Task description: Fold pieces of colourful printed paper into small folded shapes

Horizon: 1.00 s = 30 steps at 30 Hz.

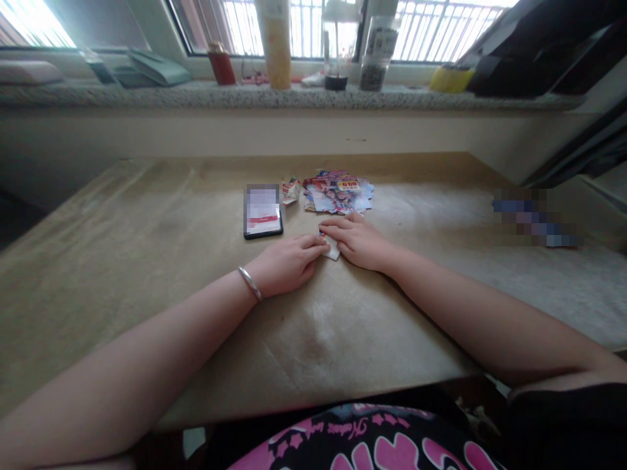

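A small folded piece of paper (334,252), white with a bit of coloured print at its upper left corner, lies on the table between my hands. My left hand (287,262), with a silver bangle at the wrist, grips its left side with the fingers close together. From the right, my right hand (361,240) holds the upper and right edges, its fingertips pressed on the paper. Both hands cover part of it. Just beyond my right fingers sits a pile of colourful printed paper sheets (337,194).
A phone-like device with a dark frame (263,232) lies left of the pile, beside a small folded paper piece (290,190). A blurred bluish item (536,222) rests at the table's right. Bottles and containers, including a red bottle (222,65), line the stone windowsill (196,96).
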{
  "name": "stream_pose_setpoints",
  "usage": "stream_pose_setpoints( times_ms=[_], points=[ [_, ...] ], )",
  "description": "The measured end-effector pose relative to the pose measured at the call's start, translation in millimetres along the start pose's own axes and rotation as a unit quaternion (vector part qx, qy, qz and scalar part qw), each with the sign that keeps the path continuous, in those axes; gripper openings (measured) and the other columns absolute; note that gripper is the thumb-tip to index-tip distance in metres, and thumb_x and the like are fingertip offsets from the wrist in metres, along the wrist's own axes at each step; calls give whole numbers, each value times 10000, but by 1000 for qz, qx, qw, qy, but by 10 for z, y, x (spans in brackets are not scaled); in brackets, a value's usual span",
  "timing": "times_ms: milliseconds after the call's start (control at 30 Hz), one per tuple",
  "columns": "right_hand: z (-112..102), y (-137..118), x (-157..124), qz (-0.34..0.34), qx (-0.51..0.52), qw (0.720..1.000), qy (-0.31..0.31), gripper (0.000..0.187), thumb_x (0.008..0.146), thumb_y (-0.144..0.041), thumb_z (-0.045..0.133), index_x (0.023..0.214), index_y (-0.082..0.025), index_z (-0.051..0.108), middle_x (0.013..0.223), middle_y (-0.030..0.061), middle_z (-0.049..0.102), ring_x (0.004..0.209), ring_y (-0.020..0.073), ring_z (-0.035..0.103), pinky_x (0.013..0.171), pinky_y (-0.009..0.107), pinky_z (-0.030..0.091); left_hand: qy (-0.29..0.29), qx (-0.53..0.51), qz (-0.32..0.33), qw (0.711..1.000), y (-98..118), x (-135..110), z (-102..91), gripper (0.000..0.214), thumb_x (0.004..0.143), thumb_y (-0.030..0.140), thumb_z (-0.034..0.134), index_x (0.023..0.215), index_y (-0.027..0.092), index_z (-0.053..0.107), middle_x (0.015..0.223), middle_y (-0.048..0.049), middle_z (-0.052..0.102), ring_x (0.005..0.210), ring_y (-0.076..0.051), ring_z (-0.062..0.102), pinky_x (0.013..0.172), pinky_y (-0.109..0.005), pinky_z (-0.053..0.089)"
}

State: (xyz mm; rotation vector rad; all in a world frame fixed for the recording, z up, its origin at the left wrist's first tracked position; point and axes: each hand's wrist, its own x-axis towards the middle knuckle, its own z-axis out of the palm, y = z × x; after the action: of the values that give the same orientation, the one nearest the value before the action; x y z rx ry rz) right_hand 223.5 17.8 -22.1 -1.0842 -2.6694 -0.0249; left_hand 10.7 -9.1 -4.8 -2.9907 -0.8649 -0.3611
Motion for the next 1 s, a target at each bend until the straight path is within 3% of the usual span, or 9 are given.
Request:
stream_pose_setpoints(
  times_ms=[167, 433, 667, 833, 1000],
  points=[
    [1, 18, 25, 17, -28, 999, -6, 491, 854, -190, 406, 1335, -164, 505, 1328, 112, 514, 1113, 282, 459, 985, 444, 342, 8, -16, 14, 1000, -11, 33, -20, 376, 828, 135, 456, 1171, 183, 602, 1193, -62, 617, 1116, -195, 566, 1006, -331, 456],
    [18, 42, 56, 34, -32, 999, -9, 502, 860, -174, 399, 1352, -197, 494, 1285, 111, 513, 1089, 273, 441, 973, 426, 351, -4, -27, 4, 1000, -21, 41, -42, 367, 821, 145, 461, 1159, 163, 603, 1202, -72, 627, 1124, -201, 579, 1003, -335, 464],
    [61, 91, 86, 48, -9, 999, 0, 454, 900, -195, 368, 1325, -240, 522, 1271, 103, 521, 1143, 275, 434, 960, 429, 358, -20, -93, 11, 995, -216, 26, -22, 383, 835, 114, 454, 1188, 186, 584, 1251, -61, 610, 1141, -165, 583, 994, -305, 472],
    [69, 112, 73, 66, 17, 997, 19, 418, 925, -275, 383, 1307, -192, 530, 1278, 111, 544, 1138, 269, 462, 975, 425, 355, -17, -105, 55, 993, -272, 18, 9, 370, 847, 92, 437, 1160, 186, 611, 1255, -62, 608, 1211, -173, 532, 1047, -334, 437],
    [40, 132, 52, 56, 42, 997, 20, 395, 914, -311, 444, 1263, -170, 563, 1275, 109, 568, 1171, 256, 478, 991, 417, 348, -6, -39, 39, 998, -157, 18, -2, 303, 898, 153, 416, 1135, 155, 605, 1230, -91, 601, 1154, -194, 560, 1010, -345, 463]
  ],
)
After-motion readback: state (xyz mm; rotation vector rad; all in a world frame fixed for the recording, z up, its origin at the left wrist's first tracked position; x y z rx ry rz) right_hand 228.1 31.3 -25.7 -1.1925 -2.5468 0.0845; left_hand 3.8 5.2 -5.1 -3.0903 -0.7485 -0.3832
